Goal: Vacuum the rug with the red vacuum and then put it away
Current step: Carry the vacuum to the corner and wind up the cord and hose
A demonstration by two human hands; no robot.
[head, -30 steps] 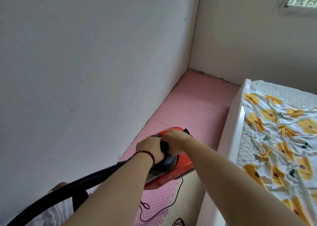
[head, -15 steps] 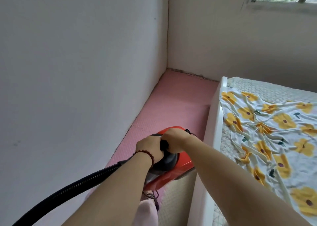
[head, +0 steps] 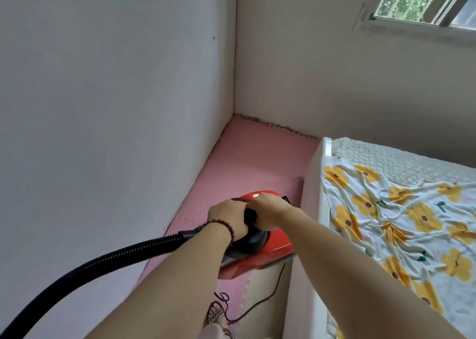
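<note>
The red vacuum (head: 270,255) hangs above the floor in the narrow strip between the wall and the bed. Both my hands grip its black top handle: my left hand (head: 228,220), with a bead bracelet at the wrist, holds the near end, and my right hand (head: 269,213) holds the far end. The black ribbed hose (head: 108,261) runs from the vacuum's left side down to the lower left corner. A thin black cord (head: 268,297) hangs under the body. The pink rug (head: 252,163) of foam tiles covers the floor up to the corner.
A white bed frame (head: 313,184) with a yellow-flowered sheet (head: 401,225) stands close on the right. Bare walls (head: 103,106) close the left and far sides. A window (head: 422,1) sits high at the right. My sandalled foot (head: 216,315) stands below the vacuum.
The view has swung left and up, bringing the window and room corner further into sight. Both hands keep the same hold on the vacuum's handle. My foot now shows beneath it.
</note>
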